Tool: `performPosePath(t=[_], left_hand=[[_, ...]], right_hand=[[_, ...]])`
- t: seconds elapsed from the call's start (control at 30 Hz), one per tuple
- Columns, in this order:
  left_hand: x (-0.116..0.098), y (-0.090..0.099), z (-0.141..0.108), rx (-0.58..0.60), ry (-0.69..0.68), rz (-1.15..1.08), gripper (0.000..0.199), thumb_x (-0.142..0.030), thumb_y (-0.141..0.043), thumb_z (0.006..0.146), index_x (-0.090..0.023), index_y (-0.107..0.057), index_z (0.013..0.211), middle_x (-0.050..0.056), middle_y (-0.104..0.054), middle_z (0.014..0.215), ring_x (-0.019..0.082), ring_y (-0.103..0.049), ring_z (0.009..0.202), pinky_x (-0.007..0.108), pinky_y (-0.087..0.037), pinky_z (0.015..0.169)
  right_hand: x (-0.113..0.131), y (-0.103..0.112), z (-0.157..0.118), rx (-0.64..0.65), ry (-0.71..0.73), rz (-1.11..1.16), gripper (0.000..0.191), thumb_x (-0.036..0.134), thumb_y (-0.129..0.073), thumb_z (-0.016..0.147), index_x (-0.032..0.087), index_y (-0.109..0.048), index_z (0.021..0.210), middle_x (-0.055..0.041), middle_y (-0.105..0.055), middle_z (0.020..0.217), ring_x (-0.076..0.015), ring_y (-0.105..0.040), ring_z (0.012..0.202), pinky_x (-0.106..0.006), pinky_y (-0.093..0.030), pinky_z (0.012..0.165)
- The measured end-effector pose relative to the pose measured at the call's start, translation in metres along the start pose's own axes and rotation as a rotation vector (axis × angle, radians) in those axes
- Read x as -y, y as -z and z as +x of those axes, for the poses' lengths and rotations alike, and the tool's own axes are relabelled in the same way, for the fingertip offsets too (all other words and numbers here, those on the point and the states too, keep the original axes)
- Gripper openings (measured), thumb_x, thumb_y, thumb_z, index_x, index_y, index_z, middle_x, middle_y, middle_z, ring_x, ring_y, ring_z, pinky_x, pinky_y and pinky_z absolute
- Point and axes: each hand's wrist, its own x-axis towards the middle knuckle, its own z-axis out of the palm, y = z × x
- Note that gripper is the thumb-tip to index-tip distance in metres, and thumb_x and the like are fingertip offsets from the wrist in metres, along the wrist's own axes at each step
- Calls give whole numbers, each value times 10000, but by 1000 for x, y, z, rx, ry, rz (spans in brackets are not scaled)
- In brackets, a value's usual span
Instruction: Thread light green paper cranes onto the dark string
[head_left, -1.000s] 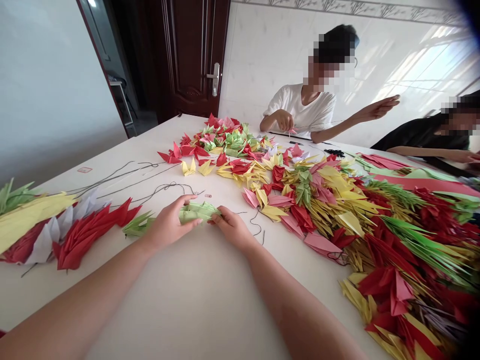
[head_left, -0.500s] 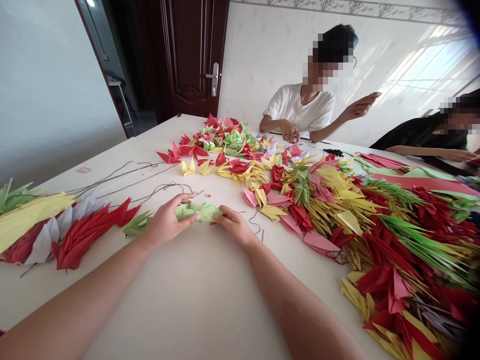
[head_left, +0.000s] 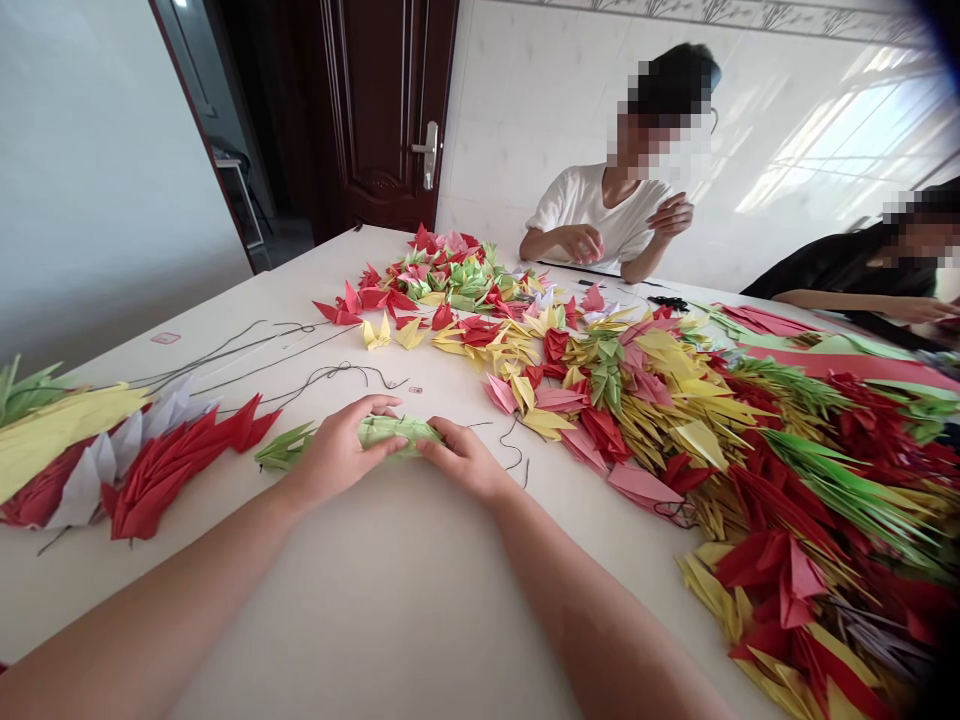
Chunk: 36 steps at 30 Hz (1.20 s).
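Between my two hands lies a string of light green folded-paper cranes (head_left: 391, 432), low over the white table. My left hand (head_left: 339, 440) is wrapped round its left part, and the green pointed tail end (head_left: 283, 447) sticks out beyond that palm. My right hand (head_left: 466, 455) closes on the right end, thumb in front and fingers behind. Black thread (head_left: 341, 370) trails on the table behind my left hand. To the left rest strings of red folded paper (head_left: 184, 460) and white folded paper (head_left: 120, 450).
A heap of red, yellow, pink and green folded paper (head_left: 645, 390) spreads across the right side. Another pile (head_left: 450, 275) lies at the back. Across the table (head_left: 375, 600) a person in a white shirt (head_left: 592, 205) sits, with a person in black (head_left: 817, 260) farther right.
My right hand has shifted slightly left along the green string, bringing my hands closer together. The person in white has drawn a raised hand in and lifted the other off the table.
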Motion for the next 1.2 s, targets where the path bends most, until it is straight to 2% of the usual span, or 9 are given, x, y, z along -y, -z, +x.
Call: performPosePath(t=[0.17, 0.27, 0.37, 0.47, 0.57, 0.63, 0.8, 0.97, 1.2], left_hand=[[-2, -1, -2, -8, -6, -44, 385, -401, -588, 704, -239, -506, 1044, 25, -613, 917, 183, -590, 864, 324, -469, 798], [-2, -2, -3, 9, -33, -57, 389, -387, -571, 718, -233, -490, 1066, 23, -603, 924, 175, -588, 858, 313, -467, 794], [0, 0, -3, 42, -87, -35, 413, -388, -531, 751, -223, -448, 1120, 32, -590, 981, 173, -568, 914, 306, -449, 825], [3, 11, -1, 86, -187, 58, 508, -432, -501, 765, -208, -382, 1206, 63, -540, 1130, 190, -506, 1037, 297, -424, 858], [8, 27, 3, 37, -231, 210, 582, -504, -511, 730, -203, -400, 1215, 67, -543, 1143, 217, -477, 1068, 319, -383, 894], [12, 35, 6, 61, -178, 329, 549, -534, -506, 712, -204, -479, 1149, 54, -600, 1032, 232, -505, 1011, 333, -379, 870], [16, 44, 10, 422, 111, 496, 337, -483, -378, 787, -245, -616, 812, -12, -621, 606, 176, -559, 625, 259, -367, 556], [20, 52, 11, 256, 180, 588, 336, -479, -371, 786, -247, -609, 836, -5, -618, 597, 189, -547, 642, 259, -337, 571], [14, 53, 10, 272, 240, 521, 369, -497, -342, 786, -262, -627, 783, -9, -592, 574, 167, -521, 556, 234, -287, 487]], right_hand=[[4, 0, -1, -11, -4, -7, 300, 476, -442, 758, 189, -408, 677, 51, -325, 587, -76, -306, 545, -201, -261, 496], [4, -2, -1, 0, -1, -32, 284, 468, -506, 720, 189, -455, 730, 51, -390, 612, -79, -347, 566, -200, -283, 512], [2, -3, 0, -8, -31, 17, 275, 449, -513, 717, 188, -440, 672, 52, -360, 583, -77, -331, 548, -201, -276, 500], [-1, -1, 1, -50, -106, 116, 262, 437, -516, 718, 190, -443, 673, 46, -387, 593, -79, -347, 541, -206, -283, 499], [-1, 2, 2, -108, -148, 224, 243, 427, -522, 721, 187, -485, 744, 24, -502, 679, -93, -434, 613, -218, -330, 578], [1, 4, 2, -142, -158, 280, 247, 428, -528, 719, 187, -498, 762, 16, -545, 722, -100, -465, 663, -223, -338, 626], [6, 4, 1, -163, -191, 322, 256, 435, -554, 697, 188, -488, 699, 30, -543, 676, -93, -448, 635, -218, -313, 612], [4, 3, 3, -189, -197, 378, 252, 436, -540, 712, 191, -480, 695, 38, -525, 644, -83, -414, 588, -218, -283, 572], [-10, 2, 6, -243, -176, 500, 267, 457, -547, 711, 205, -494, 779, 34, -538, 654, -96, -460, 634, -222, -259, 566]])
